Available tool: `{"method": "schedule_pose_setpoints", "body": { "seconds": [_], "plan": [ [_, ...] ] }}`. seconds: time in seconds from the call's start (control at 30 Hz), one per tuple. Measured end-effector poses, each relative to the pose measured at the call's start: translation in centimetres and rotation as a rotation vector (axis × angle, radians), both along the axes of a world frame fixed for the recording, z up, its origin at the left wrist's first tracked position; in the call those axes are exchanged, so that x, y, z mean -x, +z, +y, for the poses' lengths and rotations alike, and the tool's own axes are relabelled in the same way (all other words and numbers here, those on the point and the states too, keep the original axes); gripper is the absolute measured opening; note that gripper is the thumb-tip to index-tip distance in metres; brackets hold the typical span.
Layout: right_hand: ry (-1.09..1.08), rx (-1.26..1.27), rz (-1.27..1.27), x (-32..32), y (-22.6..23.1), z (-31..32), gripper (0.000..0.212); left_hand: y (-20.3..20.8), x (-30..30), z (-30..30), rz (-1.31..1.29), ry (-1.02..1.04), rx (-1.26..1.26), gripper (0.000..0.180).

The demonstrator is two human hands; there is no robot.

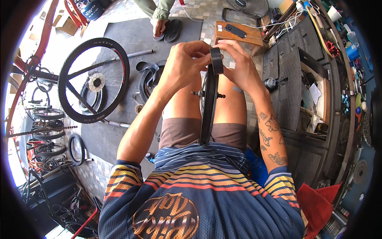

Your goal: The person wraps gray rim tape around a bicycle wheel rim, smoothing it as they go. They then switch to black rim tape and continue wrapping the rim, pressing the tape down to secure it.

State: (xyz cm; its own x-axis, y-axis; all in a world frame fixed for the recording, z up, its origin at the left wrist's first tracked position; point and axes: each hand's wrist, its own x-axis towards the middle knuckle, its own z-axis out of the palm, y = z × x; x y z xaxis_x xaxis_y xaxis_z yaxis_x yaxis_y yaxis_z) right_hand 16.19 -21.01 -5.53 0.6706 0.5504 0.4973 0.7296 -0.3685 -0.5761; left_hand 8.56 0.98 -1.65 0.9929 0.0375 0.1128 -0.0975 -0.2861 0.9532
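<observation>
A black bicycle wheel (207, 115) stands upright between my thighs, seen nearly edge-on with its axle sticking out on both sides. At its top is a wide black band that looks like a roll of black tape (217, 61). My left hand (184, 63) is closed, thumb and fingers pinching at the band's left side. From the right, my right hand (242, 65) curves round the band, its index finger over the top and its thumb lower down against the side. The exact contact of the fingertips is partly hidden.
Left, a bicycle with a knobby-tyred wheel (65, 83) leans over a dark mat (119, 139). A tyre (146, 85) lies on it. Ahead are another person's hand (159, 28), sandals (172, 31) and a wooden stool (238, 34) bearing a phone. Dark cabinets (278, 95) line the right.
</observation>
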Motion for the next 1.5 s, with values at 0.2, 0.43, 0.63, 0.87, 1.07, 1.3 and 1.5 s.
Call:
{"method": "schedule_pose_setpoints", "body": {
  "seconds": [0.2, 0.43, 0.63, 0.87, 1.07, 1.3, 1.5],
  "plan": [
    [-0.045, 0.128, -0.078, 0.1, 1.6, 1.7, 0.038, 0.0, -0.6, 0.4, -0.008, -0.02, -0.052, 0.028],
    [-0.078, 0.036, -0.088, -0.4, 0.4, 2.4, 0.035, 1.4, -1.2, 1.5, -0.046, -0.137, -0.259, 0.023],
    [-0.094, 0.0, -0.075, -0.4, 0.2, 2.0, 0.031, 1.0, 0.1, -0.1, -0.742, 0.0, -0.561, 0.051],
    [-0.077, -0.028, -0.014, -0.1, 0.2, 2.0, 0.027, 0.6, -0.2, 0.8, -0.974, -0.055, -0.583, 0.05],
    [-0.032, -0.043, -0.048, -0.8, -0.2, 2.1, 0.029, 2.2, 3.6, 0.3, -0.657, -0.148, -0.592, 0.049],
    [-0.034, -0.025, -0.01, -2.4, -1.2, 0.9, 0.031, 0.6, 8.7, -1.1, -0.691, -0.138, -0.509, 0.05],
    [-0.008, -0.041, -0.013, -2.2, -1.0, 1.3, 0.031, 0.4, 8.0, -0.4, -0.966, -0.221, -0.702, 0.039]
  ]
}}
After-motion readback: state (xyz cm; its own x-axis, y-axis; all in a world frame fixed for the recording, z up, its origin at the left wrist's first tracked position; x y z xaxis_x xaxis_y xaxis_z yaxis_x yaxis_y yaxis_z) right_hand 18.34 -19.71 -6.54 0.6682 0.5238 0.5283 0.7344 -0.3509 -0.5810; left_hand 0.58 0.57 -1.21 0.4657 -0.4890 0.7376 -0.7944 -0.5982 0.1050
